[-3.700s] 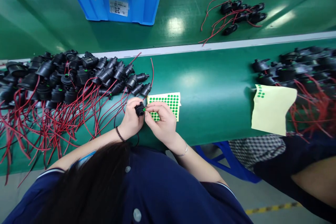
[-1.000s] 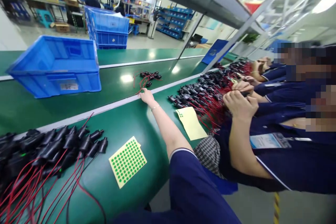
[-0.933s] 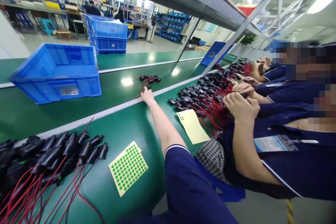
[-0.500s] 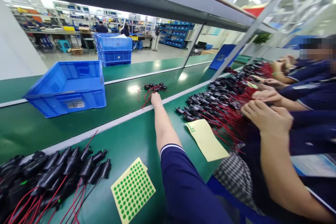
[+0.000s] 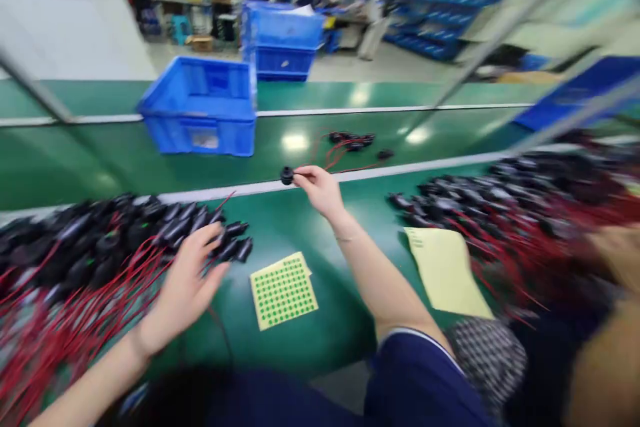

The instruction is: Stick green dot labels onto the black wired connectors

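Note:
My right hand (image 5: 320,190) is stretched out to the white rail of the green bench and pinches a small black connector (image 5: 287,175) at its fingertips. My left hand (image 5: 187,280) hovers with fingers spread over the near edge of a big pile of black connectors with red wires (image 5: 100,240), touching or almost touching them. A yellow sheet of green dot stickers (image 5: 283,290) lies on the bench between my arms. The picture is blurred by motion.
A blue crate (image 5: 200,107) and a small bunch of wired connectors (image 5: 353,142) sit on the conveyor belt beyond the rail. To the right lie a yellow backing sheet (image 5: 445,270) and a co-worker's pile of connectors (image 5: 500,193). More blue crates (image 5: 283,40) stand behind.
The view has swung left. My right hand has drawn back from the small bunch on the belt and now holds a black connector. My left hand has come into view over the pile.

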Available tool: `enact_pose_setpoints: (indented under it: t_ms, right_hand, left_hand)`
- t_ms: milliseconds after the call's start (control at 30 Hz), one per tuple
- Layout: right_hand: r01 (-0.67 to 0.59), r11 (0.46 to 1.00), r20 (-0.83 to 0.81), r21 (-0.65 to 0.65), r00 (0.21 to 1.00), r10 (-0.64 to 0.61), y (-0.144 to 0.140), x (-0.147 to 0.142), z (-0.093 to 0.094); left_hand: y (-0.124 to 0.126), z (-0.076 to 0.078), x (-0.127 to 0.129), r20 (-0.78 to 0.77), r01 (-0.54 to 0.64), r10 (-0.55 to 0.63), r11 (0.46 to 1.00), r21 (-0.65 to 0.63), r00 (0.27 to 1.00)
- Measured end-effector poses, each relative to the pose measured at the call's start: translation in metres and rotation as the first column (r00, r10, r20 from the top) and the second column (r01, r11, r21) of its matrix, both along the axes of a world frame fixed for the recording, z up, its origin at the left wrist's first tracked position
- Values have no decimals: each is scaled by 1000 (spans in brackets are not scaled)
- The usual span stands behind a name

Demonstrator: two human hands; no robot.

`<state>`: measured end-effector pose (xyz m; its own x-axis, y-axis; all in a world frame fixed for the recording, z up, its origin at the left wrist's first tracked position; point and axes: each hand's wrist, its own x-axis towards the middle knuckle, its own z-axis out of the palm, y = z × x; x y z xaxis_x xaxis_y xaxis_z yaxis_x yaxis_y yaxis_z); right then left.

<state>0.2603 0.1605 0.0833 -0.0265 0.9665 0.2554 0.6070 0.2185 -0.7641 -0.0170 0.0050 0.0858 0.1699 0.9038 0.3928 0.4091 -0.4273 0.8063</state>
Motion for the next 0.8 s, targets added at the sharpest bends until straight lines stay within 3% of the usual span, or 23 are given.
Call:
enact_pose_setpoints:
  t_ms: [67,100,233,333,433,533,633,800]
  right_hand:
    - [-206,974,-264,96,938,225,-42,-30,-1]
    - [-270,957,-317,105,903,290,-61,-40,-1]
    - [-452,886,-325,99,827,458,-107,-60,-3]
    - [-404,907,-229,115,878,420,-116,-55,-4]
    - [-313,940,33,133,950,312,-113,-29,-7]
    - [-386,922,257,30,895,366,-115,1,-18]
    - [-443,894,310,-71,842,442,-128,16,-32]
    - [-483,863,205,-151,839,505,-139,17,-54]
  left_hand:
    - [-8,-14,12,69,39,-36,998,-46,997]
    - [-5,-21,18,86,53,-48,997,-56,995]
    - [12,-40,26,90,85,-80,994,-64,993]
    - [1,-37,20,107,70,-63,996,-59,992]
    - [-15,-36,10,122,-20,21,1000,-10,992]
    - [-19,-41,4,96,-74,74,997,2,993]
    - [-19,-42,8,24,5,-3,998,-61,1000]
    - [-13,-44,20,-57,205,-215,968,-147,975]
